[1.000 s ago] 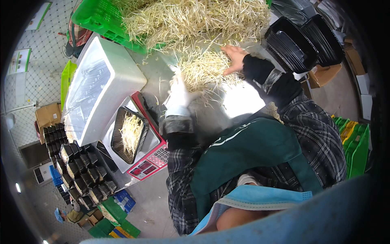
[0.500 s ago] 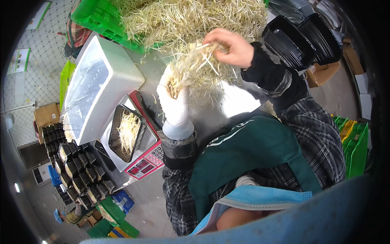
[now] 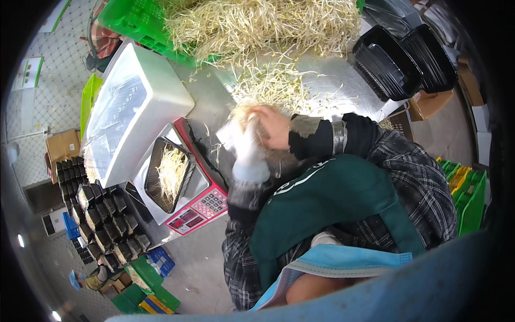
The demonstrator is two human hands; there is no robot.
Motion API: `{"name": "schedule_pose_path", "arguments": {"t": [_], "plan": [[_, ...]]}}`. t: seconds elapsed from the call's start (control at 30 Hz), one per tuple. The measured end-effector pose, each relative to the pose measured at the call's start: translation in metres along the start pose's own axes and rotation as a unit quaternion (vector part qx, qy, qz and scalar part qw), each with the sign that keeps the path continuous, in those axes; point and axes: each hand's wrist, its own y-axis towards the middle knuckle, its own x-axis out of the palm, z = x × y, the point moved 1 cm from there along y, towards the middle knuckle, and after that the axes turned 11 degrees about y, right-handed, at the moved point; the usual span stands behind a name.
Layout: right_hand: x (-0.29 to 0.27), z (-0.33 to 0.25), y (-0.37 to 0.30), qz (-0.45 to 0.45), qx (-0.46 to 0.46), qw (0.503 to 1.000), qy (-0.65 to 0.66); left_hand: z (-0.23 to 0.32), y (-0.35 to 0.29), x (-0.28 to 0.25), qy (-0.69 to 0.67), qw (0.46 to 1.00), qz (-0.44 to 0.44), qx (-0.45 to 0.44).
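Gripping a bunch of sprouts (image 3: 244, 115), both hands meet above the desk (image 3: 332, 88). Left hand (image 3: 249, 145) gloved and blurred, right hand (image 3: 271, 126) bare; both grips closed on the bunch.

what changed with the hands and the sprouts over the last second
The right hand left the sprout pile, lifted a bunch, then drew it in beside the gloved left hand; both now meet low over the table, blurred. The black tray of sprouts on the scale stayed put.
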Motion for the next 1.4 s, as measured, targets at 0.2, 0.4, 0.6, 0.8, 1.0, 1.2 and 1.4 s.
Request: {"name": "schedule_pose_path", "arguments": {"t": [0.2, 0.4, 0.6, 0.8, 1.0, 1.2, 1.4], "plan": [[0.014, 0.018, 0.016, -0.057, -0.187, 0.977, 0.08, 0.026, -0.034, -0.041, 0.18, 0.968, 0.086, 0.15], [-0.086, 0.107, 0.082, 0.021, 0.06, 0.993, -0.095, 0.018, -0.04, -0.02, 0.669, 0.657, 0.206, 0.281], [-0.091, 0.123, 0.043, -0.027, 0.13, 0.966, -0.22, 0.003, 0.044, 0.023, 0.704, 0.671, 0.02, 0.229], [-0.081, 0.102, -0.078, -0.083, -0.017, 0.98, -0.181, 0.005, -0.016, 0.029, 0.76, 0.625, -0.149, 0.094], [-0.066, 0.11, -0.013, 0.048, 0.076, 0.995, 0.035, -0.019, 0.03, 0.037, 0.619, 0.75, -0.045, 0.229], [-0.093, 0.067, 0.026, -0.133, -0.015, 0.986, -0.102, 0.002, -0.027, 0.003, 0.54, 0.797, -0.079, 0.258], [-0.035, 0.073, 0.129, -0.168, -0.032, 0.963, -0.208, -0.009, -0.034, 0.018, 0.609, 0.761, -0.073, 0.212]]}}
